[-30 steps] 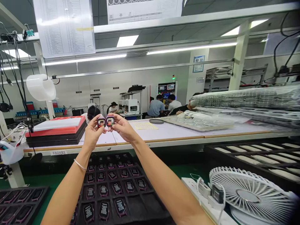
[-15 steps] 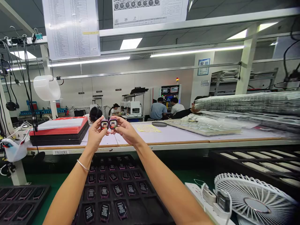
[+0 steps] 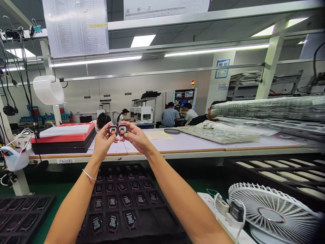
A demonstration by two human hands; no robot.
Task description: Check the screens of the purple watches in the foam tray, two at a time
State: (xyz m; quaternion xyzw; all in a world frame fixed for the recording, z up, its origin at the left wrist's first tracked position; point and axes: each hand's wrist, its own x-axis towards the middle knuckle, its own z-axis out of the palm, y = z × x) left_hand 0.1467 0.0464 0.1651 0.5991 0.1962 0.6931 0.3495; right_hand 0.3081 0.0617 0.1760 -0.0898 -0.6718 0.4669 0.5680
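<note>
My left hand pinches a small smartwatch body with a dark purple case and a lit screen. A matching smartwatch body is gripped between thumb and fingers of my right hand. Both screens face me, side by side and nearly touching, each with a cartoon-like picture. Below my forearms lies a black foam tray, where several more watches sit in pockets, their dark screens bearing white text. Some pockets at its front right hold nothing.
A second watch tray is at lower left. A white fan and a power strip stand at lower right. Red and black foam sheets are stacked on the shelf, with clear plastic trays to the right. People sit beyond.
The view has shifted slightly, and the watch screens now appear more squarely turned toward me. Both hands keep their hold on the watches.
</note>
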